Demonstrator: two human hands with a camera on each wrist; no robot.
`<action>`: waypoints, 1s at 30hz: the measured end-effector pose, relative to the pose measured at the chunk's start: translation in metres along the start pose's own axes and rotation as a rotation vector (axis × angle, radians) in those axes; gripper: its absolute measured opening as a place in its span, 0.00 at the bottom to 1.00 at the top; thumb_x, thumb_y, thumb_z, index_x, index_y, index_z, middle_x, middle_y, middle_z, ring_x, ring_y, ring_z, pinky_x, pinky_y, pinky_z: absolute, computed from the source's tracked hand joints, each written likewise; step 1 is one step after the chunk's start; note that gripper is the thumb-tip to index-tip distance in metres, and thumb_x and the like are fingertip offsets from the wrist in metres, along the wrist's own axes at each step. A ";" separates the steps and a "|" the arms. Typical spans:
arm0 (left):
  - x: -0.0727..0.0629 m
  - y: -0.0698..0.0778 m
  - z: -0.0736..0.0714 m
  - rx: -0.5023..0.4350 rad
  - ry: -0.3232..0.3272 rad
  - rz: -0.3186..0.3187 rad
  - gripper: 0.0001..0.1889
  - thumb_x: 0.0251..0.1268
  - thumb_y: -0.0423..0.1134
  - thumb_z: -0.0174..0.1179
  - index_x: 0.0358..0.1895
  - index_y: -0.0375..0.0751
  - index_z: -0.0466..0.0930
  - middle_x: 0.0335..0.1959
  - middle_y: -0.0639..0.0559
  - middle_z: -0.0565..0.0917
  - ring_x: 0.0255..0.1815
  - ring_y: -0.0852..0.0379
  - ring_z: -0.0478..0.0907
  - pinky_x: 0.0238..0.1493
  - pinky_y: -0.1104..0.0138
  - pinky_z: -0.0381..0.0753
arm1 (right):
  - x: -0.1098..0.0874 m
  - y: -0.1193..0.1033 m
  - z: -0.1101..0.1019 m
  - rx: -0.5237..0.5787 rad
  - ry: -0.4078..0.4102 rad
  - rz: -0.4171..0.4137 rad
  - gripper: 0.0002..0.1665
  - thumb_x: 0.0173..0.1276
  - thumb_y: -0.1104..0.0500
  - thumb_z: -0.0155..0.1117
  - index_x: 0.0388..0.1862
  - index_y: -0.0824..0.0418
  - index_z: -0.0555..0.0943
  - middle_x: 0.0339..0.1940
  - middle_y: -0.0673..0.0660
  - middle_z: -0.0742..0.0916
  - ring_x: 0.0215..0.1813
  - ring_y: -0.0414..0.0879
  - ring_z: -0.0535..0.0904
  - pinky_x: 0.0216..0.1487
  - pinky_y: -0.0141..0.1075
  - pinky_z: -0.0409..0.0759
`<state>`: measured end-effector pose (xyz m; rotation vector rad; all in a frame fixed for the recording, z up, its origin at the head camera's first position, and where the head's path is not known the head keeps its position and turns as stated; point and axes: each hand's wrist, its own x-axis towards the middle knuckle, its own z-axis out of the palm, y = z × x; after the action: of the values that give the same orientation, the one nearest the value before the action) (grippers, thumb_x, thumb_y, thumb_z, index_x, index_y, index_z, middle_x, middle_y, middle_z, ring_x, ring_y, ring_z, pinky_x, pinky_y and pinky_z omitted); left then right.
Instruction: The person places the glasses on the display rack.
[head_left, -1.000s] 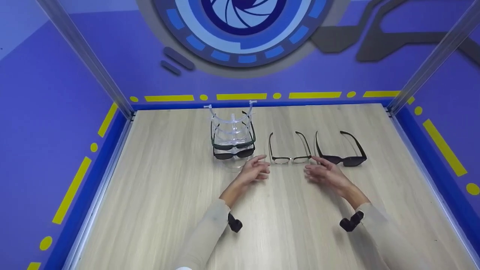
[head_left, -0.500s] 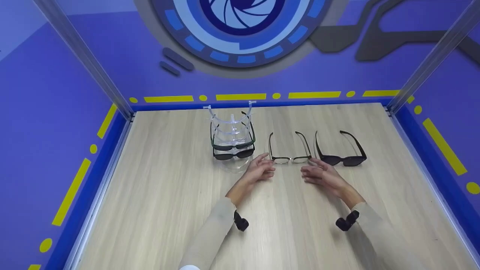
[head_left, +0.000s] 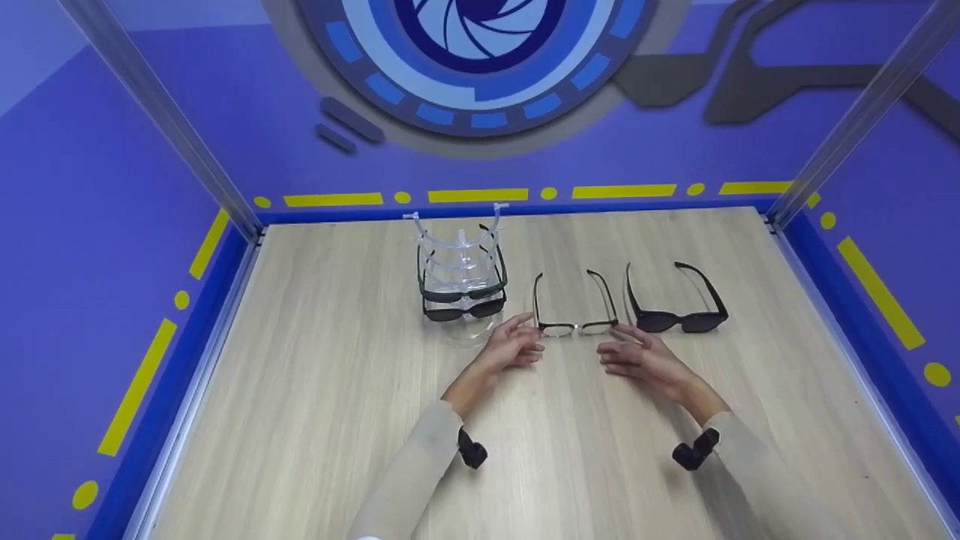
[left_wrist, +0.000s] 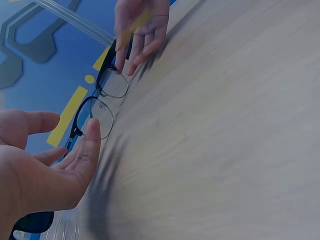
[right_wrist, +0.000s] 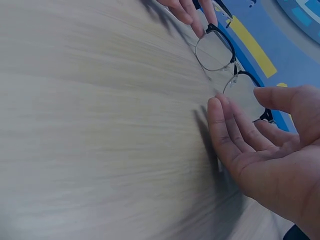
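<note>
Clear-lensed eyeglasses (head_left: 556, 329) with a dark browline lie on the table, temples unfolded and pointing away from me. At their left end is my left hand (head_left: 504, 351), its fingers loosely extended by the hinge. My right hand (head_left: 651, 361) flanks the opposite end in the same way, index fingertip right at the frame corner. In the left wrist view the left thumb (left_wrist: 45, 121) stands apart from the fingers, with the frame corner seen between them. The right wrist view shows the right fingers (right_wrist: 225, 127) spread beneath the near lens, thumb apart too.
Black sunglasses (head_left: 700, 322) lie unfolded just right of the eyeglasses. On the left stands a clear plastic eyewear rack (head_left: 462, 238) bearing green-framed sunglasses (head_left: 444, 296) above a black pair (head_left: 445, 315). Blue walls enclose the wooden table (head_left: 337, 390) at back and sides.
Both hands have come closer together around the eyeglasses. The eyeglasses have shifted slightly toward me over the last half second. The rack and the black sunglasses on the right stay put.
</note>
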<state>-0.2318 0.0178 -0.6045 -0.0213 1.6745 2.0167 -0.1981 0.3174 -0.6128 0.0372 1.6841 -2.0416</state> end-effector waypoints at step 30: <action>-0.001 -0.005 -0.020 -0.051 0.009 -0.006 0.32 0.68 0.27 0.57 0.76 0.31 0.62 0.61 0.34 0.81 0.39 0.62 0.81 0.46 0.69 0.87 | 0.003 -0.005 -0.003 0.045 0.084 0.008 0.39 0.81 0.64 0.53 0.81 0.73 0.48 0.57 0.51 0.86 0.55 0.40 0.85 0.67 0.36 0.82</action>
<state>-0.2352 0.0000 -0.6134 -0.0536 1.6260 2.0575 -0.2037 0.3195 -0.6098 0.1459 1.6853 -2.0985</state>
